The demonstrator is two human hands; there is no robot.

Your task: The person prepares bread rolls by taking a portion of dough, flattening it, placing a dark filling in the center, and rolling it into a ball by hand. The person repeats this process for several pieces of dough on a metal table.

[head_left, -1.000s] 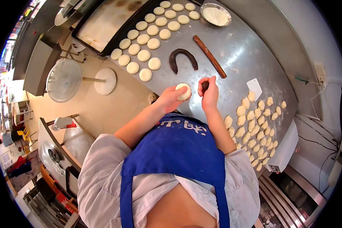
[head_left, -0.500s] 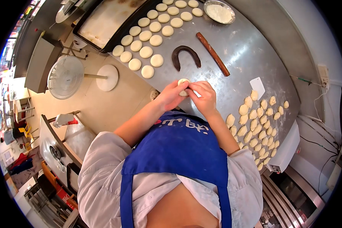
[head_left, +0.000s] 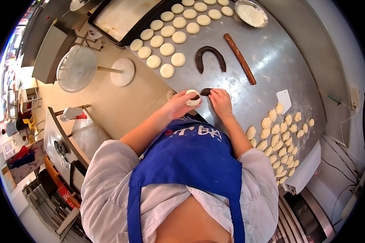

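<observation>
My left hand point(head_left: 177, 106) cups a pale dough piece point(head_left: 193, 102) with some dark paste showing on it. Just to its right, the fingers of my right hand point(head_left: 221, 102) close on a small dark paste lump point(head_left: 206, 92), held apart from the dough near the table's front edge. Beyond them on the metal table point(head_left: 267, 44) lies a dark paste roll point(head_left: 209, 49) bent into a horseshoe. A brown wooden rolling pin point(head_left: 240, 59) rests to its right.
Rows of round flattened dough pieces point(head_left: 178, 59) line the table's left side beside a black-rimmed baking tray point(head_left: 119, 20). A bowl of flour point(head_left: 251, 14) stands at the far edge. Several small dough pieces point(head_left: 277, 139) and a white scraper point(head_left: 284, 100) lie at right.
My hands, previously together at the dough, have parted. The right now holds a dark paste lump, and dark paste shows on the dough in my left. The whole view has shifted slightly.
</observation>
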